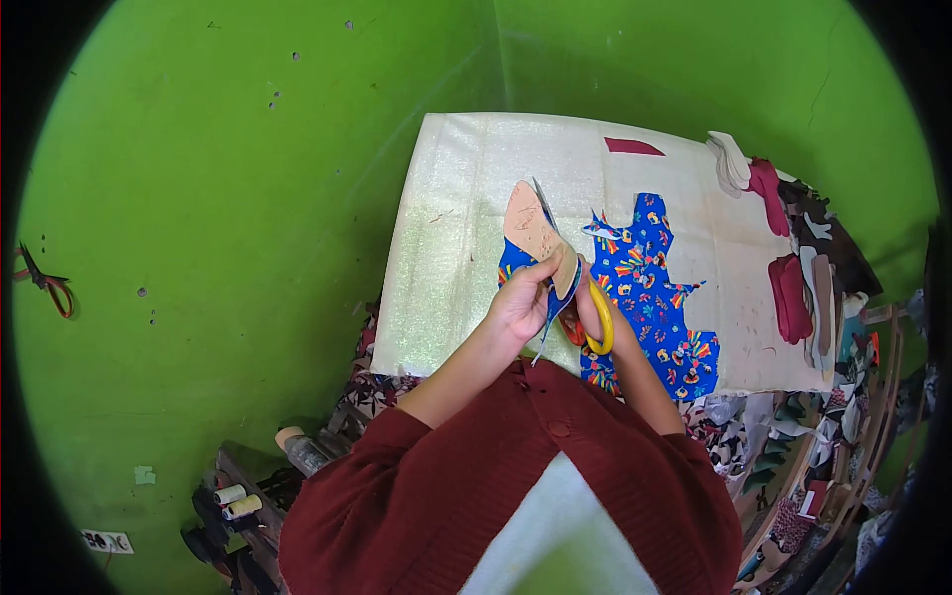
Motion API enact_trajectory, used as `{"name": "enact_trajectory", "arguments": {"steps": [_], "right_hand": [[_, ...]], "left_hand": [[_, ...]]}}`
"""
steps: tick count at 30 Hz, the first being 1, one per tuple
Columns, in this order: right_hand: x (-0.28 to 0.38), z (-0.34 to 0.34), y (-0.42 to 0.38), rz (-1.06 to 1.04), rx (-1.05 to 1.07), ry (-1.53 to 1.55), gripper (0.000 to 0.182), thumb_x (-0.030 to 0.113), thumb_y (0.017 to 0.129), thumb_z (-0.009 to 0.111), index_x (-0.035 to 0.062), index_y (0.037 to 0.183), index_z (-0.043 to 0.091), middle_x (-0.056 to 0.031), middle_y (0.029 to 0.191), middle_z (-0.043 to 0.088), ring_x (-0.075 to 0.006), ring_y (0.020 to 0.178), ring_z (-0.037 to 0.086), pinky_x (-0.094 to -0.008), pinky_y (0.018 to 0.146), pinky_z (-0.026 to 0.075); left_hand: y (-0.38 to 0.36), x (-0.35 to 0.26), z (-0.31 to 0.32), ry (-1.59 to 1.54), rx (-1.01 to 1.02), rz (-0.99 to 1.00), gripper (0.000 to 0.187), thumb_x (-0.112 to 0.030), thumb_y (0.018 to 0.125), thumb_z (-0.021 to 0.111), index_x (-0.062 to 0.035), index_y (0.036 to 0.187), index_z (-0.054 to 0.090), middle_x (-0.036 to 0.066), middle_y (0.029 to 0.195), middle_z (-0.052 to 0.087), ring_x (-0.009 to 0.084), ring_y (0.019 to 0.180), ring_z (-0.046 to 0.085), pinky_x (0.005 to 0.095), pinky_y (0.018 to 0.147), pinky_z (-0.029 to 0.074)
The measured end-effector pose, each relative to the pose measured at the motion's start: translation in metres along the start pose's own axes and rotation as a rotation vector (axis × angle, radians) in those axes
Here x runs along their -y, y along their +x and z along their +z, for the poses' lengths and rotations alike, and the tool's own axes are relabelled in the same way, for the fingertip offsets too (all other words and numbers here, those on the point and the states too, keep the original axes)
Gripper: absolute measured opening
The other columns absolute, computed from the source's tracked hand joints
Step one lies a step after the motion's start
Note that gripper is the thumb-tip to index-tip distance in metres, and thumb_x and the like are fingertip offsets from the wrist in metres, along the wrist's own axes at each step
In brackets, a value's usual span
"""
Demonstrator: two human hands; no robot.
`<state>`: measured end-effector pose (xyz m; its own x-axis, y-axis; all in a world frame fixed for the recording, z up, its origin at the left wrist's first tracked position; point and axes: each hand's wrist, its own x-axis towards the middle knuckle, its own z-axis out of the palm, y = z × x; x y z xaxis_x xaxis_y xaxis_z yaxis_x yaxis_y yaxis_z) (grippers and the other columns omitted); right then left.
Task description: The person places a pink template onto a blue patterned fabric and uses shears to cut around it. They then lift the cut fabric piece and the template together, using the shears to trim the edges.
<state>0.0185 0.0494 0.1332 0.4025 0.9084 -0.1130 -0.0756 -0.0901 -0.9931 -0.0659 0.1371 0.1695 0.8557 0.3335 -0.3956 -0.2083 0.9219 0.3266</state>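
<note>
My left hand (523, 302) is closed on a tan sole-shaped piece (531, 220) and the blue patterned fabric (513, 260) under it, raised above the table. In my right hand (592, 305) are scissors with yellow and red handles (603, 322). Their blades lie along the right edge of the tan piece and are partly hidden behind it. A larger piece of blue patterned fabric (650, 288) with cut-out edges lies flat on the pale table cover (466, 159), to the right of my hands.
A dark red scrap (633, 147) lies at the table's back. Stacked dark red pieces (790, 297) and pale pieces (729, 162) are along its right side. Thread spools (241, 508) stand at lower left. Other scissors (47, 281) hang on the green wall.
</note>
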Motion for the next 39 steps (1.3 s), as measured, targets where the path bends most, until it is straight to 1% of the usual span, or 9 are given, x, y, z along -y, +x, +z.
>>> {"name": "enact_trajectory", "arguments": {"steps": [7, 15, 25, 28, 30, 33, 35, 38, 39], "right_hand": [[0.008, -0.001, -0.005, 0.074, 0.051, 0.028, 0.048, 0.055, 0.084, 0.020, 0.0086, 0.082, 0.028, 0.0016, 0.053, 0.031, -0.0058, 0.043, 0.029, -0.0222, 0.036, 0.025], [-0.002, 0.005, -0.003, -0.007, -0.065, 0.012, 0.047, 0.054, 0.085, 0.020, 0.0084, 0.080, 0.027, 0.0020, 0.051, 0.029, -0.0050, 0.040, 0.028, -0.0218, 0.034, 0.024], [0.001, 0.003, -0.005, -0.033, -0.035, 0.014, 0.048, 0.054, 0.085, 0.020, 0.0073, 0.080, 0.030, 0.0004, 0.052, 0.032, -0.0057, 0.040, 0.030, -0.0218, 0.033, 0.025], [-0.017, 0.001, 0.001, -0.112, -0.047, -0.041, 0.052, 0.056, 0.084, 0.018, 0.0058, 0.083, 0.032, -0.0018, 0.053, 0.036, -0.0058, 0.041, 0.034, -0.0215, 0.034, 0.028], [-0.017, 0.004, 0.009, -0.329, -0.167, -0.062, 0.056, 0.058, 0.083, 0.016, 0.0045, 0.085, 0.033, -0.0035, 0.056, 0.041, -0.0056, 0.044, 0.038, -0.0210, 0.037, 0.032], [0.009, -0.009, -0.001, -0.112, -0.065, 0.041, 0.058, 0.060, 0.082, 0.015, 0.0048, 0.083, 0.034, -0.0032, 0.058, 0.042, -0.0049, 0.047, 0.040, -0.0210, 0.040, 0.033], [0.007, -0.018, 0.002, -0.124, -0.068, 0.015, 0.058, 0.061, 0.081, 0.015, 0.0057, 0.084, 0.034, -0.0014, 0.058, 0.041, -0.0052, 0.046, 0.039, -0.0211, 0.041, 0.035], [0.003, -0.035, 0.001, 0.092, -0.041, 0.174, 0.053, 0.058, 0.083, 0.018, 0.0079, 0.090, 0.033, 0.0008, 0.059, 0.039, -0.0064, 0.047, 0.039, -0.0199, 0.042, 0.035], [0.007, -0.037, -0.002, 0.024, -0.070, 0.178, 0.047, 0.053, 0.085, 0.023, 0.0076, 0.091, 0.034, -0.0011, 0.062, 0.042, -0.0066, 0.050, 0.041, -0.0201, 0.044, 0.036]], "left_hand": [[0.002, 0.002, -0.009, -0.008, 0.023, -0.004, 0.018, -0.010, 0.083, 0.048, 0.0014, 0.097, 0.051, 0.010, 0.087, 0.058, 0.0147, 0.076, 0.059, 0.0235, 0.067, 0.051], [0.002, 0.003, -0.011, 0.012, 0.039, 0.010, 0.018, -0.011, 0.084, 0.048, 0.0009, 0.097, 0.052, 0.009, 0.088, 0.059, 0.0144, 0.076, 0.059, 0.0236, 0.067, 0.051], [0.000, 0.002, -0.011, 0.010, 0.082, 0.003, 0.019, -0.011, 0.084, 0.049, 0.0013, 0.097, 0.052, 0.009, 0.088, 0.058, 0.0141, 0.076, 0.059, 0.0235, 0.066, 0.051], [-0.006, 0.003, -0.005, 0.016, 0.071, -0.030, 0.019, -0.011, 0.084, 0.048, 0.0014, 0.098, 0.052, 0.009, 0.089, 0.059, 0.0137, 0.075, 0.059, 0.0234, 0.066, 0.051], [-0.010, 0.005, -0.005, 0.044, 0.109, -0.053, 0.020, -0.010, 0.083, 0.049, 0.0018, 0.099, 0.052, 0.008, 0.089, 0.059, 0.0134, 0.074, 0.059, 0.0238, 0.066, 0.051], [-0.016, 0.008, -0.002, 0.125, 0.096, -0.032, 0.020, -0.008, 0.082, 0.051, 0.0018, 0.099, 0.052, 0.009, 0.089, 0.059, 0.0133, 0.075, 0.060, 0.0241, 0.065, 0.051], [-0.018, 0.009, -0.003, 0.162, 0.137, -0.015, 0.021, -0.007, 0.081, 0.053, 0.0027, 0.099, 0.051, 0.010, 0.090, 0.059, 0.0140, 0.079, 0.059, 0.0251, 0.068, 0.050], [-0.019, 0.008, -0.008, 0.492, 0.113, 0.202, 0.023, -0.004, 0.078, 0.055, 0.0048, 0.098, 0.047, 0.011, 0.091, 0.058, 0.0151, 0.084, 0.057, 0.0284, 0.076, 0.046], [-0.018, 0.010, -0.011, 0.522, 0.007, 0.307, 0.026, -0.001, 0.076, 0.057, 0.0043, 0.096, 0.041, 0.012, 0.090, 0.057, 0.0152, 0.083, 0.057, 0.0285, 0.074, 0.047]]}}
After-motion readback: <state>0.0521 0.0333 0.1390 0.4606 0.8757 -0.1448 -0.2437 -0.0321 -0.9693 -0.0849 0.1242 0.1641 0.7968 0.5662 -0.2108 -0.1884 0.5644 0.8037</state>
